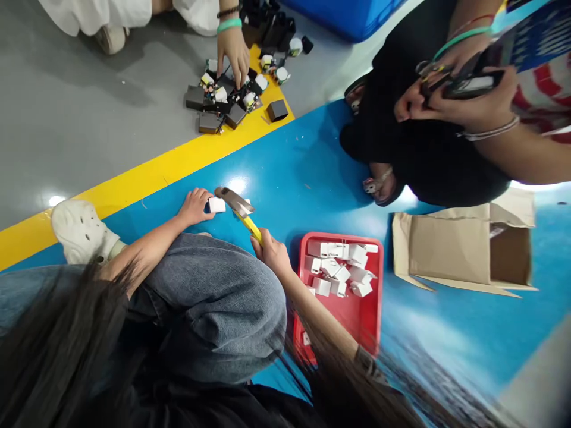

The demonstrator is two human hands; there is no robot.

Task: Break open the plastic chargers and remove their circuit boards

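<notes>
On the blue floor, my left hand (195,207) has its fingers around the left end of a small white block (217,205) with a dark side. My right hand (272,252) is closed on the yellow handle of a hammer (251,226). The metal head of the hammer is above the floor, just right of the block. Behind the hammer head, another white piece (245,205) is partly hidden. Several white plug-like blocks (330,266) lie in a red tray (366,315) to the right of my right forearm.
Another person's hand (234,56) touches a pile of black cases (209,122) and parts beyond the yellow stripe. At the upper right, a crouching person's hands (473,98) hold a dark object. An open cardboard box (450,246) lies right of the tray; a blue bin (348,15) is at the top.
</notes>
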